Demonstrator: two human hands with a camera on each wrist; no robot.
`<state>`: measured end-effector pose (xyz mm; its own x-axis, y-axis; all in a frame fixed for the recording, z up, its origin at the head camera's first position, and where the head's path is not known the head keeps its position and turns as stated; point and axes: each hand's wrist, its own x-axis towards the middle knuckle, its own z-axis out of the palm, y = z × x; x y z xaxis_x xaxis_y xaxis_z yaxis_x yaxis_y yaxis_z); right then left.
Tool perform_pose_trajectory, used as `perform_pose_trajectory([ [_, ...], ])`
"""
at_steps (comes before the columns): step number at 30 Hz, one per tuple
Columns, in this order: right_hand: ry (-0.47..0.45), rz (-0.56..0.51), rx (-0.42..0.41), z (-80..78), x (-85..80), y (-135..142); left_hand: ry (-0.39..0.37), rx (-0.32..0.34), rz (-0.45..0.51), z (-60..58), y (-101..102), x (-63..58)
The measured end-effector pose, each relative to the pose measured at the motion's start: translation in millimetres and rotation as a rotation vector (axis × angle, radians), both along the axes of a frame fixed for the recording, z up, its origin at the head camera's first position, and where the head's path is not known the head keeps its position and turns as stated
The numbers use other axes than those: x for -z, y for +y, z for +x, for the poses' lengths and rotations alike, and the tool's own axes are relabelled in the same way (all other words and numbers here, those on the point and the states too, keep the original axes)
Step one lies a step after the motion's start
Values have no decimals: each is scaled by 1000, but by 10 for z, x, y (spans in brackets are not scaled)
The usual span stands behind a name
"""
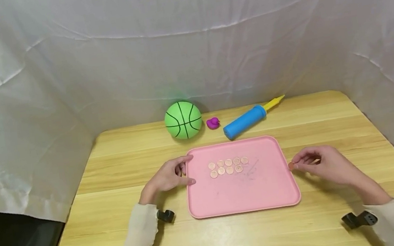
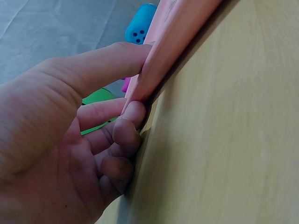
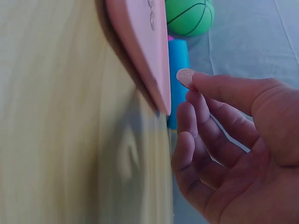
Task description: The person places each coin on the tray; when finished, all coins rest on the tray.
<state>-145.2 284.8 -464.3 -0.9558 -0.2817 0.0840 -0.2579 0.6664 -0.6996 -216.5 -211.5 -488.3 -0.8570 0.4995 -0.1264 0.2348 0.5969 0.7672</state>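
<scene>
A pink tray lies on the table with several copper-coloured coins set out in two rows on it. My left hand grips the tray's left rim; in the left wrist view the thumb goes over the edge and the other fingers curl against its outer side. Beside the right rim, my right hand pinches one coin between thumb and fingertip. That coin's face shows in the right wrist view, and the remaining fingers are loosely bent below it.
Behind the tray stand a green ball with black lines, a small purple rubber duck and a blue hand pump with a yellow nozzle. The wooden table is bordered by a pale cloth at the back and sides.
</scene>
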Motion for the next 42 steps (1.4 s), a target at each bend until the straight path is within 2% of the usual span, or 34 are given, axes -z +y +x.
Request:
perform_pose_trajectory([
  [7,-85,-16,15,-87,-40,-163,-3,8,11,2,-8,4],
  [21,-183,-74,55,-273,-58,-681,-9,2,-2,1,-3,-5],
  [30,-175,-74,-1,-367,2,-888,-23,-12,-11,-3,-8,-8],
  [42,-183,-46,-73,-523,72,-1022,-20,-7,-6,1,1,-11],
])
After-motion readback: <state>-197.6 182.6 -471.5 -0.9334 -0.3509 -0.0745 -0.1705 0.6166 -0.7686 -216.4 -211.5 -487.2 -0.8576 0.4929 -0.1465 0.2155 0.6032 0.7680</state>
